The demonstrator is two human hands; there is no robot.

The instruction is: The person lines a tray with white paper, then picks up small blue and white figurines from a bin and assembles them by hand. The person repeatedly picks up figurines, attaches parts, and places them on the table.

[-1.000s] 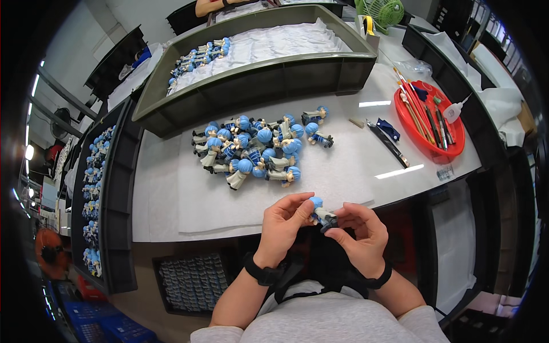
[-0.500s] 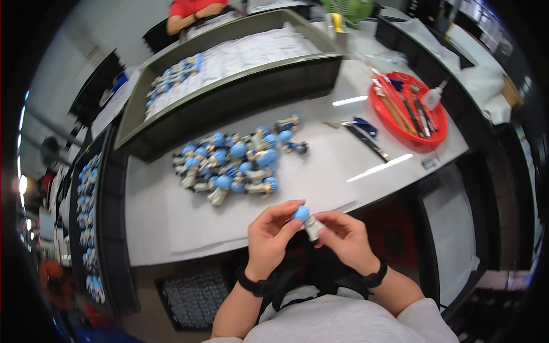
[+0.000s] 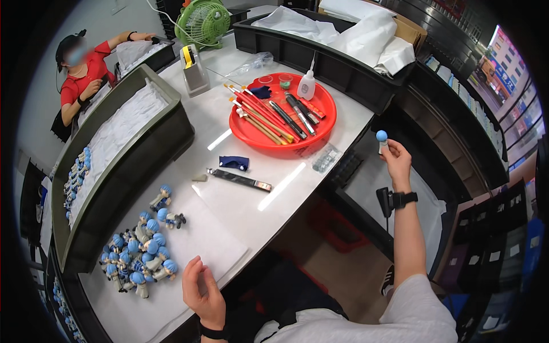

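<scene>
My right hand [image 3: 397, 162] is stretched out to the right, beyond the table's edge. Its thumb and fingers pinch a small figurine [image 3: 382, 137] with a round blue head and a pale body, held upright above a dark crate with a white lining [image 3: 372, 186]. My left hand [image 3: 205, 294] hovers by the table's near edge, loosely curled with thumb and fingers apart and nothing in it. To its left, a heap of similar blue-headed figurines [image 3: 136, 254] lies on a white sheet [image 3: 220, 243]. Two more figurines rest just beyond the heap.
A red round tray [image 3: 269, 145] carries brushes, pens and a squeeze bottle [image 3: 307, 86]. Nearer lie a black flat tool [image 3: 240, 180] and a dark blue cloth piece [image 3: 234, 163]. A grey-green crate [image 3: 128, 163] stands left; a tape dispenser [image 3: 195, 74], green fan [image 3: 203, 24] and co-worker [image 3: 94, 74] are farther back.
My view has turned right. Both hands were together on the figurine; now the left has let go, and the right has carried it away to the right, over the lined crate.
</scene>
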